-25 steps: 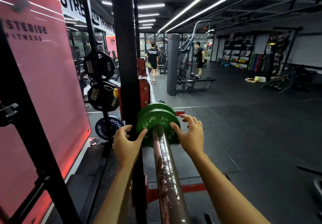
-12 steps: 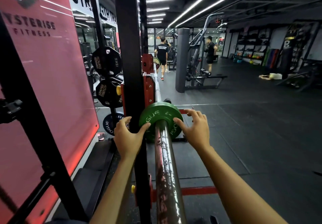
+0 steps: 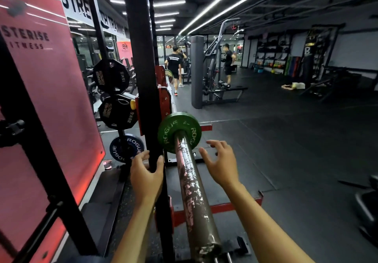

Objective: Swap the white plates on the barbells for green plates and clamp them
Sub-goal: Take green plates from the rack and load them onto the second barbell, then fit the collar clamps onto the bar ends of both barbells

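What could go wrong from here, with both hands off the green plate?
1. No clamp shows on the barbell sleeve outside the green plate, so the plate could slide outward if the bar tips.
2. The left hand sits close against the black rack upright, so it may knock it.
3. The right hand hovers open beside the sleeve; nothing steadies the plate.

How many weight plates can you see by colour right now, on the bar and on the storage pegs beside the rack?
Green: 1, the green plate on the barbell sleeve
Black: 2, upper black plate, lower black plate
Blue: 1, the blue plate
Total: 4
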